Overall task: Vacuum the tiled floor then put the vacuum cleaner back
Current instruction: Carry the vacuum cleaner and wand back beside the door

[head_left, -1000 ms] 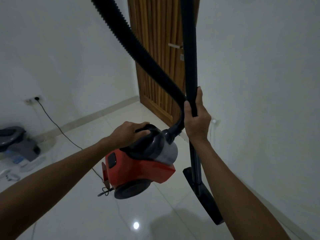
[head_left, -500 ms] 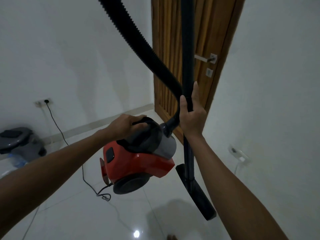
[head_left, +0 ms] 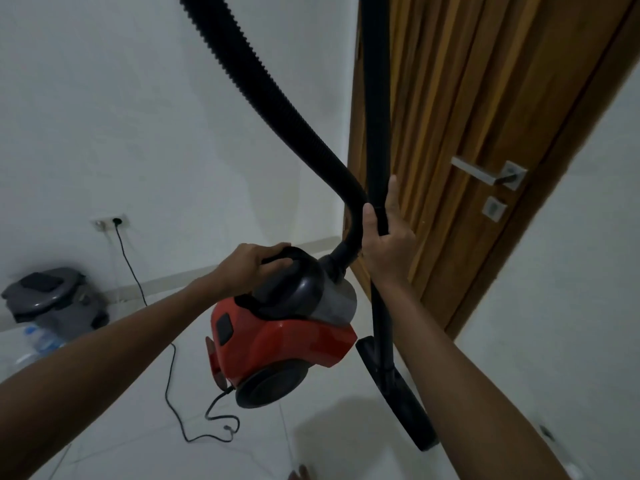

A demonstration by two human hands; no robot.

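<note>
The vacuum cleaner hangs clear of the tiled floor, near the wooden door; the left hand curls round its top handle, the right hand wraps the upright black wand, the ribbed hose arching overhead. To carry it well I'd keep the body level and the floor nozzle off the tiles, and mind the cord, plugged in at the far-left wall socket and trailing on the floor. The grey lidded bin at far left is shut, its contents hidden; whether the dust canister holds anything I cannot tell.
</note>
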